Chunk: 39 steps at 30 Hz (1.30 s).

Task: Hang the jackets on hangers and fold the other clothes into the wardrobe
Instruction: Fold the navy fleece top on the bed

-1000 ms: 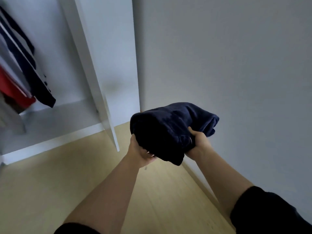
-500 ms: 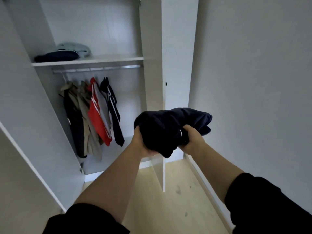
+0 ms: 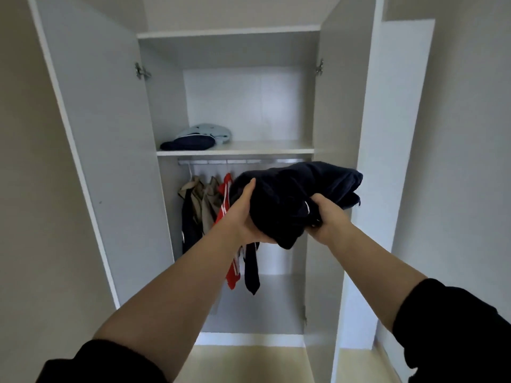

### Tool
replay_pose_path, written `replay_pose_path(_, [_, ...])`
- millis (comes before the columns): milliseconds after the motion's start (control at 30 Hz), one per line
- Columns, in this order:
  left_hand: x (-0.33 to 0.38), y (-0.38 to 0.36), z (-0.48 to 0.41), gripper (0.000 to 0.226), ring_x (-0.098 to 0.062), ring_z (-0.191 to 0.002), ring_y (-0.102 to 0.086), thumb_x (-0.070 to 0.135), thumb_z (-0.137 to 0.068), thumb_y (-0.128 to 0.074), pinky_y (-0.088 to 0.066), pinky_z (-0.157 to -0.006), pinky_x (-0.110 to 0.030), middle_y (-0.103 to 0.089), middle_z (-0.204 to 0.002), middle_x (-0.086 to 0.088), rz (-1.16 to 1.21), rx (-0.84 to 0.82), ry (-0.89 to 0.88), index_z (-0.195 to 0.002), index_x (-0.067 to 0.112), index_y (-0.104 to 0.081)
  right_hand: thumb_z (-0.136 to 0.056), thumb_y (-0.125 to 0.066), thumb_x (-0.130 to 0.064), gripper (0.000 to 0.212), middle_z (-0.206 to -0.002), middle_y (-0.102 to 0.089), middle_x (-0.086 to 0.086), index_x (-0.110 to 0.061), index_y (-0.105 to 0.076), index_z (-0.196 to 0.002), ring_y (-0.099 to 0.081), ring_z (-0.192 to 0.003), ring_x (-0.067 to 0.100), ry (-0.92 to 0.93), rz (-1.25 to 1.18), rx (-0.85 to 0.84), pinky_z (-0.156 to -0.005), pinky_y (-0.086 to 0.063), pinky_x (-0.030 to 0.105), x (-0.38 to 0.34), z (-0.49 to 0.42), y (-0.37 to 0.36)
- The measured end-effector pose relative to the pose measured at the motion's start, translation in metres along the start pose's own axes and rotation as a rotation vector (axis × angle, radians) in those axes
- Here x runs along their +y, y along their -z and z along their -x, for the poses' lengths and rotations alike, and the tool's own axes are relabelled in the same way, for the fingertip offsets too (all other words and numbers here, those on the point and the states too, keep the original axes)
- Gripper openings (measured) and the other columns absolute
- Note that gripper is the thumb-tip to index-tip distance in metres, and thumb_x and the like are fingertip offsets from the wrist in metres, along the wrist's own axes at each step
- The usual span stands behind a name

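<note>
Navy folded garment (image 3: 279,200) (held aloft) lies crosswise; long axis left-right.

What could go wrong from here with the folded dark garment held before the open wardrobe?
A corner of the dark garment hangs loose between the left hand and right hand, so the fold may open. The shelf holds two folded clothes at its left; landing there could shove them.

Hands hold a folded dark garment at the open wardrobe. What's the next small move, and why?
Probably raise the garment onto the shelf, right of the folded clothes there. The left hand and right hand grip it just below shelf level, and that stretch looks bare.
</note>
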<state>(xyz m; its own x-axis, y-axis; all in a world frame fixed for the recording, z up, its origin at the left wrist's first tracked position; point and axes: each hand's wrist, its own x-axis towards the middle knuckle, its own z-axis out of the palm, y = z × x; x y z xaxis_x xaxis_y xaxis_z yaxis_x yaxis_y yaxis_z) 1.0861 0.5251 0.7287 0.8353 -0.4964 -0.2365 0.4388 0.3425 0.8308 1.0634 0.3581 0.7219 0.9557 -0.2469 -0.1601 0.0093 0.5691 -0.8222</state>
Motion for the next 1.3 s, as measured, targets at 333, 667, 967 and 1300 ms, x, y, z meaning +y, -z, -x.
replay_pose_path(333, [0.140,0.033,-0.168,0.059,-0.035,-0.113,-0.057,0.061,-0.088,-0.051,-0.054,-0.078,-0.044,-0.062,-0.126,-0.015,0.039,0.079,-0.255,-0.130,0.020,-0.057,-0.086,-0.059,-0.005,0.008,-0.079,-0.066,0.003,-0.012,-0.062,-0.090,-0.064,-0.076,0.017,0.066,-0.059,-0.167,-0.075,-0.056,0.034,-0.049,-0.205,-0.092])
replay_pose_path(667, [0.264,0.127,-0.327,0.044,-0.033,-0.108,-0.058,0.047,-0.091,-0.052,-0.053,-0.078,-0.047,-0.061,-0.121,-0.009,0.039,0.183,-0.434,-0.127,0.021,-0.056,-0.087,-0.057,-0.006,0.010,-0.069,-0.068,0.002,-0.010,-0.063,-0.082,-0.065,-0.066,0.016,0.057,-0.105,-0.260,-0.065,-0.056,0.030,-0.047,-0.405,-0.197])
replay_pose_path(967, [0.397,0.201,-0.501,0.040,-0.031,-0.121,-0.052,0.036,-0.093,-0.053,-0.039,-0.098,-0.044,-0.054,-0.129,-0.011,-0.151,0.153,-0.373,-0.127,0.017,-0.052,-0.093,-0.044,-0.011,0.016,-0.076,-0.069,0.003,-0.014,-0.059,-0.094,-0.064,-0.074,0.020,0.130,-0.210,-0.173,-0.051,-0.055,0.027,-0.076,-0.597,-0.280])
replay_pose_path(1300, [0.504,0.264,-0.650,0.066,-0.021,-0.131,-0.037,0.017,-0.099,-0.047,-0.030,-0.100,-0.024,-0.026,-0.154,-0.013,-1.088,0.523,-0.728,-0.153,0.014,-0.009,-0.087,-0.037,-0.011,0.017,-0.063,-0.054,0.000,-0.015,-0.053,-0.081,-0.054,-0.044,0.015,0.101,0.107,-0.005,-0.040,-0.043,0.016,-0.119,-0.777,-0.280])
